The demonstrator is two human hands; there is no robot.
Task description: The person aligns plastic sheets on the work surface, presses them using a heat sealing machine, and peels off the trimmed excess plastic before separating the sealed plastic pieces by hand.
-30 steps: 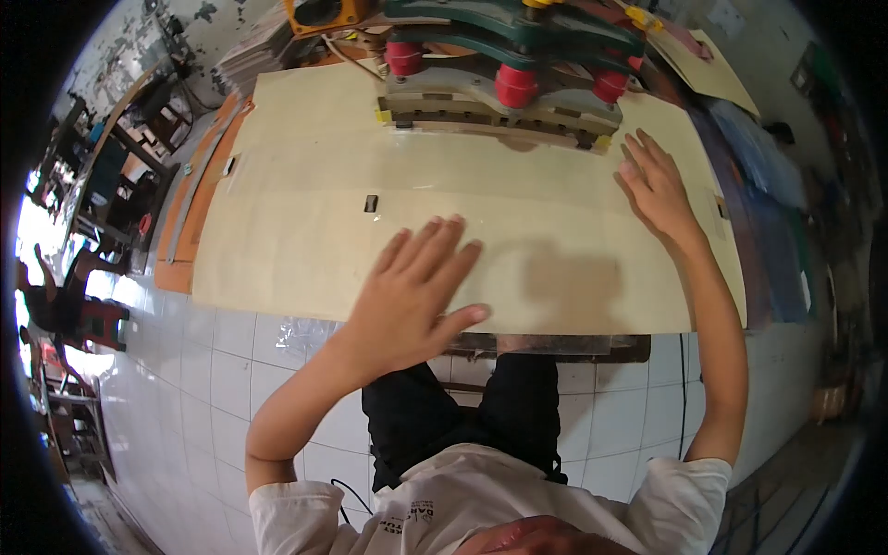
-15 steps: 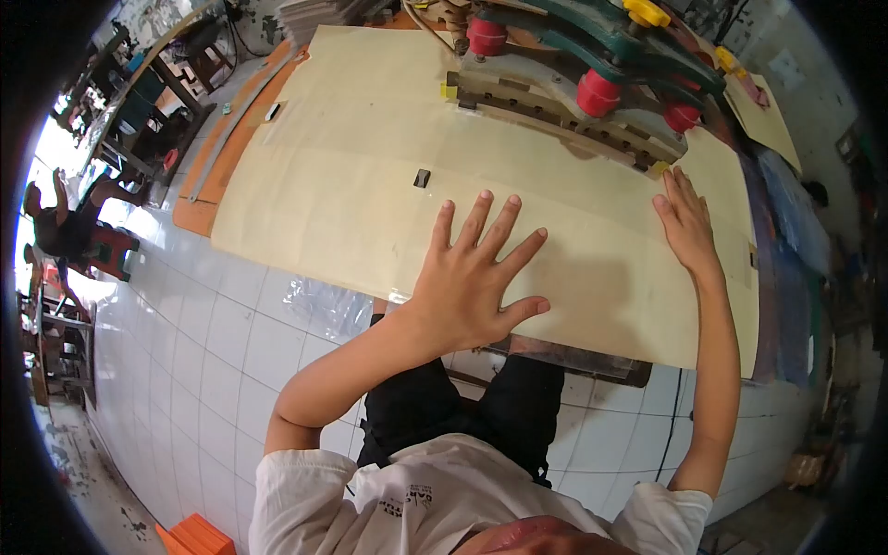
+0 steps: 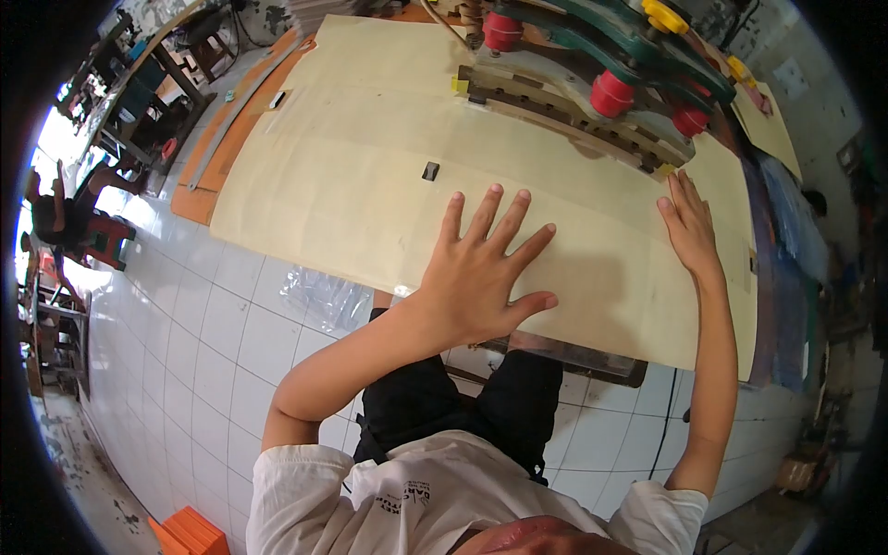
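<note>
A large cream-yellow sheet (image 3: 342, 176) covers most of the work table in the head view. My left hand (image 3: 476, 277) lies over its front middle, palm down with the fingers spread wide. Farther right, my right hand (image 3: 689, 227) is stretched out on the sheet, thumb apart, fingertips close to the right end of a long metal press bar (image 3: 573, 120). A yellow piece (image 3: 663, 171) marks that end of the bar. One small black block (image 3: 431, 171) is on the sheet beyond my left fingertips. Neither hand holds anything.
Above the bar is a green press frame (image 3: 592, 37) with red cylinders (image 3: 611, 93) and a yellow knob (image 3: 665, 16). A metal strip (image 3: 236, 120) runs along the orange board (image 3: 192, 205) at left. Clear plastic (image 3: 324, 298) hangs under the front edge. Another person (image 3: 60, 217) sits far left.
The view has shifted slightly. My left hand has slid a little to the right and up, still spread. My right hand stays almost in place by the bar's end.
</note>
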